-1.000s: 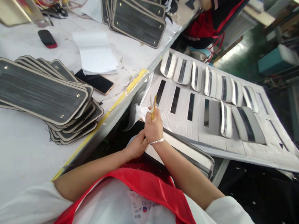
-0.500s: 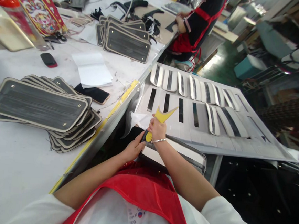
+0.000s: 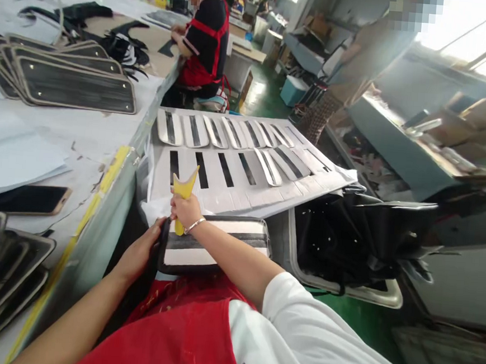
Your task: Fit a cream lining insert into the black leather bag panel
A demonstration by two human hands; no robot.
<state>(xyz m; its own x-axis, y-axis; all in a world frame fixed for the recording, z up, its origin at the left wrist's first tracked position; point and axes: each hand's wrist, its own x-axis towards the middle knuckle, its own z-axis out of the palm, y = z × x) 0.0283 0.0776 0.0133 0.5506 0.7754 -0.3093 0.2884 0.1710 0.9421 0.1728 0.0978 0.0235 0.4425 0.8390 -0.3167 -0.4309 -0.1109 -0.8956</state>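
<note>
My right hand, with a bangle at its wrist, is closed round a flat yellow tool whose wide upper end is notched like a fork. The tool's lower end rests at the left end of a rectangular panel piece on my lap. That piece has black edges, a white face and a dark band along its middle. At its left edge, my left hand grips the black border, its fingers partly hidden behind it.
Ahead lies a white board with dark slots and several white strips. On the left table are a phone, paper and stacked dark panels. A co-worker sits beyond. Black material lies at right.
My view has swung to the right, so the table has slid left in the picture. Both hands stay at the panel piece, and the yellow tool remains in my right hand.
</note>
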